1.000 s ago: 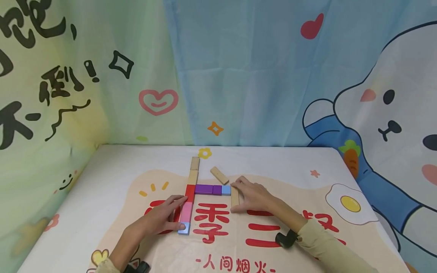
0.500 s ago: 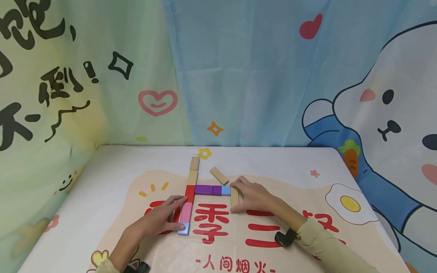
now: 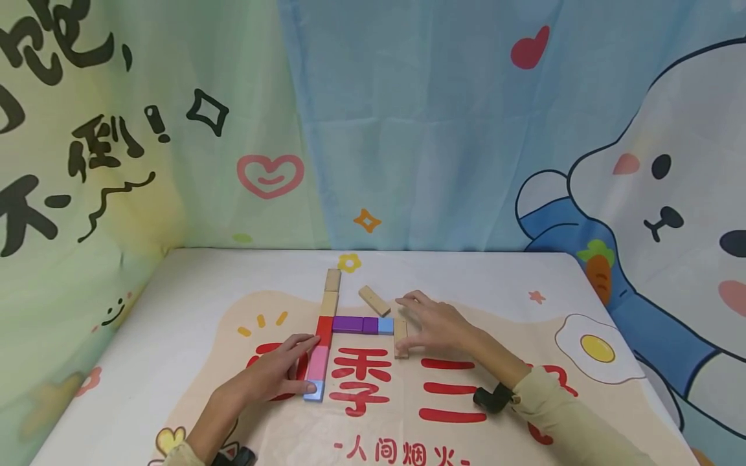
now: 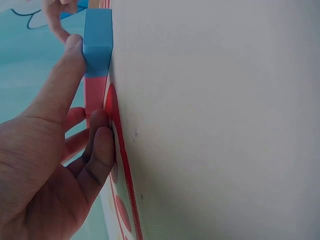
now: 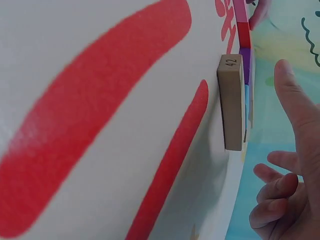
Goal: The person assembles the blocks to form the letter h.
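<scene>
Flat blocks lie joined on the tabletop. A column runs from a light blue block (image 3: 313,392) through a pink block (image 3: 318,362) and a red block (image 3: 325,329) up to two plain wooden blocks (image 3: 329,303). From the red one, purple blocks (image 3: 348,324) and another light blue block (image 3: 386,325) lead right to an upright-lying wooden block (image 3: 401,331), marked 42 on its end (image 5: 230,62). My left hand (image 3: 271,369) rests along the column's left side, thumb touching the light blue block (image 4: 98,30). My right hand (image 3: 440,325) hovers around the right wooden block, fingers spread, apart from it.
One loose wooden block (image 3: 373,300) lies slanted behind the crossbar. The printed cloth (image 3: 373,427) covers the table, and a patterned curtain (image 3: 431,162) hangs behind its far edge.
My right hand has let go of the right wooden block; its fingers have spread and lifted slightly away. The left hand and the blocks have stayed put.
</scene>
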Demonstrator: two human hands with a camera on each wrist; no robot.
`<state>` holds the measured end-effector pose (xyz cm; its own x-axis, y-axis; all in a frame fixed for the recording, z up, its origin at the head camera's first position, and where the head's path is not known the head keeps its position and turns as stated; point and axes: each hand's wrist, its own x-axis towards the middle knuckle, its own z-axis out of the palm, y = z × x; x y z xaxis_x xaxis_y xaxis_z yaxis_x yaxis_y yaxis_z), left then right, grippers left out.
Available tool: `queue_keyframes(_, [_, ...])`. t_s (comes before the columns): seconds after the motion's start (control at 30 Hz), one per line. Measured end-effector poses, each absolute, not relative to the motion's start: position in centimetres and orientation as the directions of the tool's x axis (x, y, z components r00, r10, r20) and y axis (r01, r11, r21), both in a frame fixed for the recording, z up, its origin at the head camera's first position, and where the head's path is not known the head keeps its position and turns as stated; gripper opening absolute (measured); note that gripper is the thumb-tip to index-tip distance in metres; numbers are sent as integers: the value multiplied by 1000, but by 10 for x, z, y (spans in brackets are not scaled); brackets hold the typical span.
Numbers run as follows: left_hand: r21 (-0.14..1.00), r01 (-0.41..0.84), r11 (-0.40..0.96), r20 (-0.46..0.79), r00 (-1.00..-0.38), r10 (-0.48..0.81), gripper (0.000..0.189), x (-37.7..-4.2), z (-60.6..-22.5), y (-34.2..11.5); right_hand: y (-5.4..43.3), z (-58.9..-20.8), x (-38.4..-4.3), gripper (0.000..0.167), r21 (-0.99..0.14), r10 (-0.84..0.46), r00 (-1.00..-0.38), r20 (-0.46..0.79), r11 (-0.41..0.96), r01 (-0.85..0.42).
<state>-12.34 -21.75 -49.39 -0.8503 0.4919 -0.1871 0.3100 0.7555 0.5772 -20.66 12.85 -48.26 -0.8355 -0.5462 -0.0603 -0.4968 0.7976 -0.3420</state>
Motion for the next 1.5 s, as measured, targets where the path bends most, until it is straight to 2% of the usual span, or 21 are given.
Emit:
queue_keyframes(0.37, [587, 294, 754, -198, -851, 486, 87, -125, -491, -216, 129, -477, -216, 80, -390, -577, -816, -31, 759, -522])
queue_keyframes(1.23, [607, 245, 756, -232, -855, 463, 87, -122, -493, -216, 121, -479, -223, 72, -431, -583, -812, -29, 740, -516])
queue_keyframes(1.5, [596, 270, 756, -213, -855, 473, 87, -122, -492, -216, 117, -477, -227, 70, -427, -593, -805, -4, 729, -535])
